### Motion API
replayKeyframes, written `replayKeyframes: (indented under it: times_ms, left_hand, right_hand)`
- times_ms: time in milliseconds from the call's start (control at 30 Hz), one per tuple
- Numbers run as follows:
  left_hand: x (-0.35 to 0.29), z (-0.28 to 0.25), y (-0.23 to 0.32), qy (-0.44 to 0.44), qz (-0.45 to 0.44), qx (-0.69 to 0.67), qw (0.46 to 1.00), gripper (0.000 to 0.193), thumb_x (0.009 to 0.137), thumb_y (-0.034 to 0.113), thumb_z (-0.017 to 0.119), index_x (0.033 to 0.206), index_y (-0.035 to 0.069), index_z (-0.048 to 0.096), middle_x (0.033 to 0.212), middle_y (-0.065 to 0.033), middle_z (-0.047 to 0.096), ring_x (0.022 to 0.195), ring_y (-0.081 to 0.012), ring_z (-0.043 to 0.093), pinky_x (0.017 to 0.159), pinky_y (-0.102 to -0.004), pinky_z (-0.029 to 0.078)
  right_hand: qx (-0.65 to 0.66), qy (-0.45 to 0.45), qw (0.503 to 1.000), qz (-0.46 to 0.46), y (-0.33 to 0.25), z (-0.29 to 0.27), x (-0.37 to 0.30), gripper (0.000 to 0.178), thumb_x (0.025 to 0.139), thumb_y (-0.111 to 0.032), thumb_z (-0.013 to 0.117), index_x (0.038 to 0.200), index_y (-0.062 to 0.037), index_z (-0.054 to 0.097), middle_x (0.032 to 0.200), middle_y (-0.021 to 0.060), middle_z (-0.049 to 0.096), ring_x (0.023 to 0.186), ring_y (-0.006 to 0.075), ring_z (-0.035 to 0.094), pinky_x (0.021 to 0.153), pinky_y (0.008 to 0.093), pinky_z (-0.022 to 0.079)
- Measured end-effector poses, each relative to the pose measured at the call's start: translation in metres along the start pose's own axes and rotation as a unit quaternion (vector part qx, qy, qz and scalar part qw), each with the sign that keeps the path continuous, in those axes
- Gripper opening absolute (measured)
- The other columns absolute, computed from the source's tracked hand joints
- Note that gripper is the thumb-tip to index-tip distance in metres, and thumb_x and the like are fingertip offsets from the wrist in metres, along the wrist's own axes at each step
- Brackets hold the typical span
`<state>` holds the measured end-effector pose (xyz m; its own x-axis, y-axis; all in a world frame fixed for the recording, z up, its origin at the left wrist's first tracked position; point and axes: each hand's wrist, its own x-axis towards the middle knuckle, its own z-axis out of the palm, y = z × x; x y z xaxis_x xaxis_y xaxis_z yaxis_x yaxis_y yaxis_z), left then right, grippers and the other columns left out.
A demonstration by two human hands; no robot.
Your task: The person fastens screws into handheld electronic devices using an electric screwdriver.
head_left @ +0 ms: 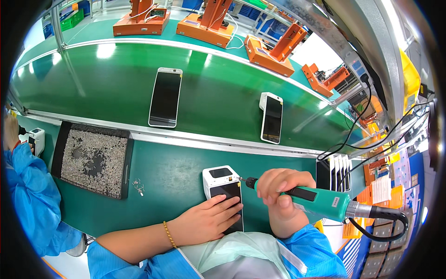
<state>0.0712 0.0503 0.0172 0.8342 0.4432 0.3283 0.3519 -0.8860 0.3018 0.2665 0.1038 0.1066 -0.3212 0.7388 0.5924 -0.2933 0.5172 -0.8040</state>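
Note:
A white handheld payment terminal [220,172] with a dark screen lies on the green bench in front of me. My left hand [206,220] rests flat across its screen, fingers stretched and a little apart. In my right hand [284,195] is a teal electric screwdriver [320,201], gripped with the fingers wrapped round its front. The screwdriver lies nearly level, its black chuck and thin bit pointing left at the terminal's upper right corner. Whether the bit touches a screw there is too small to tell. A cable leaves the tool's back end.
A black tray [127,162] of small screws stands at the left, with a few loose screws [139,187] beside it. Two terminals [165,98] [272,118] lie on the green conveyor [116,83]. White panels [340,173] stand at right. Orange fixtures [204,29] line the back. A co-worker's blue sleeve [32,190] is at far left.

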Motion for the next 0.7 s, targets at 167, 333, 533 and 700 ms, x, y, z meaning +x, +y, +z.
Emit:
replayKeyframes:
  times_ms: [167, 333, 533, 700]
  left_hand:
    - [0.0000, 0.0003, 0.0010, 0.002, -0.002, 0.000, 1.000, 0.065, 0.074, 0.040, 0.070, 0.131, 0.011, 0.056, 0.145, -0.0080, 0.046, 0.140, -0.0243, 0.034, 0.117, -0.0446, 0.021]
    - [0.0011, -0.0003, 0.0019, 0.005, -0.007, -0.008, 1.000, 0.063, 0.075, 0.039, 0.070, 0.130, 0.011, 0.056, 0.144, -0.0083, 0.047, 0.140, -0.0242, 0.035, 0.116, -0.0444, 0.022]
    - [0.0039, -0.0001, 0.0022, 0.047, -0.008, -0.022, 0.999, 0.034, 0.087, 0.022, 0.055, 0.116, 0.007, 0.066, 0.133, -0.0091, 0.057, 0.132, -0.0230, 0.045, 0.113, -0.0401, 0.028]
    - [0.0059, 0.0020, 0.0032, 0.063, -0.006, -0.025, 0.998, 0.034, 0.087, 0.022, 0.055, 0.116, 0.007, 0.065, 0.133, -0.0095, 0.057, 0.133, -0.0233, 0.045, 0.113, -0.0402, 0.028]
  right_hand:
    - [0.000, 0.015, 1.000, 0.003, -0.0006, 0.0016, 0.0000, 0.020, 0.083, -0.010, 0.073, 0.093, -0.0048, 0.056, 0.071, 0.0048, 0.060, 0.060, 0.0213, 0.059, 0.057, 0.0344, 0.049]
    - [0.000, -0.016, 0.999, -0.049, 0.0052, -0.0017, 0.0029, 0.018, 0.083, -0.006, 0.070, 0.087, -0.0034, 0.052, 0.061, 0.0052, 0.056, 0.054, 0.0213, 0.057, 0.054, 0.0347, 0.050]
    - [-0.010, -0.067, 0.996, -0.056, 0.0063, -0.0040, 0.0089, 0.018, 0.080, -0.001, 0.069, 0.073, -0.0017, 0.052, 0.060, 0.0075, 0.056, 0.051, 0.0239, 0.056, 0.051, 0.0339, 0.050]
    - [-0.009, -0.031, 0.998, -0.058, 0.0086, -0.0012, 0.0059, 0.017, 0.078, -0.001, 0.070, 0.073, -0.0010, 0.053, 0.061, 0.0079, 0.057, 0.051, 0.0244, 0.056, 0.052, 0.0344, 0.049]
